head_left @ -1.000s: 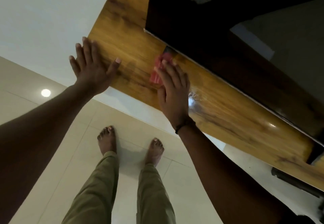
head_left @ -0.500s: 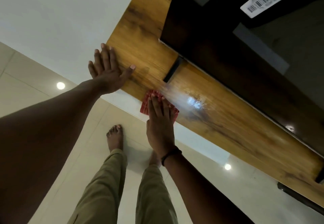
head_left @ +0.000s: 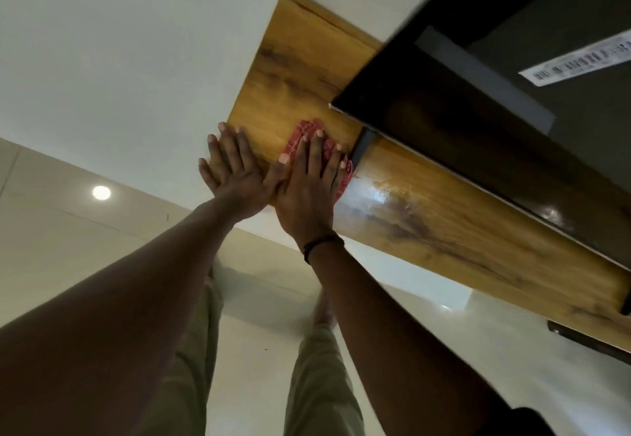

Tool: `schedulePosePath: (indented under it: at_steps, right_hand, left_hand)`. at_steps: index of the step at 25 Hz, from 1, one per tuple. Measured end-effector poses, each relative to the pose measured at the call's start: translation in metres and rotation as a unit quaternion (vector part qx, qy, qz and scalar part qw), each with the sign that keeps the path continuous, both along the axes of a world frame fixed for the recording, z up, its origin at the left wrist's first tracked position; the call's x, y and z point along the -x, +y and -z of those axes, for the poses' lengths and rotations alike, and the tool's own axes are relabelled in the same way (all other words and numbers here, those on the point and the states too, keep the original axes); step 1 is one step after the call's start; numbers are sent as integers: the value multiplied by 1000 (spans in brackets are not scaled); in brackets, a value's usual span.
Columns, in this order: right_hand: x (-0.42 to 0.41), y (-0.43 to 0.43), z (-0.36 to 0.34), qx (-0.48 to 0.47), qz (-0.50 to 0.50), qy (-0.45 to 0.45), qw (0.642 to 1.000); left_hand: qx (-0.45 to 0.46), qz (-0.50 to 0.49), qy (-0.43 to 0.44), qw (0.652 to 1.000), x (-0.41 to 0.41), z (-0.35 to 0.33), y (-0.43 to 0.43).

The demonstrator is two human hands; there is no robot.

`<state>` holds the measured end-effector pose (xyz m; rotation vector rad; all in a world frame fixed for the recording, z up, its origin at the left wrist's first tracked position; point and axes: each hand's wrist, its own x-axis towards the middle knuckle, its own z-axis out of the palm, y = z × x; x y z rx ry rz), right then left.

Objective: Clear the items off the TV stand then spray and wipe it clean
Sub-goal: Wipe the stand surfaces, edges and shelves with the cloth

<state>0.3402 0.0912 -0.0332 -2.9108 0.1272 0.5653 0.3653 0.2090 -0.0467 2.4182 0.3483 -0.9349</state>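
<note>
The stand (head_left: 304, 70) is a long wooden board that runs from the upper middle to the lower right of the view. A white wall (head_left: 136, 42) is beside its left end. A dark TV (head_left: 461, 135) stands on the stand, and its black foot (head_left: 362, 148) rests on the wood. A white label (head_left: 580, 59) with a barcode is on the TV; its print is too blurred to read.

The left hand (head_left: 235, 172) lies flat on the left front corner of the stand. Its fingers are straight and close together, and it holds nothing. The right hand (head_left: 307, 182) is just beside it, and the two hands touch at their sides. The right hand is also flat, with straight, slightly spread fingers, and it presses a red checked cloth (head_left: 302, 132) on the wood. The cloth shows past the fingertips and at the right side of the hand, where it lies just beside the foot. A dark band (head_left: 321, 242) is around the right wrist.

To the right of the cloth the wood has a bright wet shine (head_left: 379, 196). Below, olive trousers (head_left: 317, 384) are seen over a pale tiled floor (head_left: 68, 230).
</note>
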Motion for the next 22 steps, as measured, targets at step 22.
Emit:
schedulePosePath:
  at_steps: [22]
  right_hand:
    - [-138,31,37,83,342,-118,929]
  left_hand:
    - [-70,170,-396,900,-103,64,154]
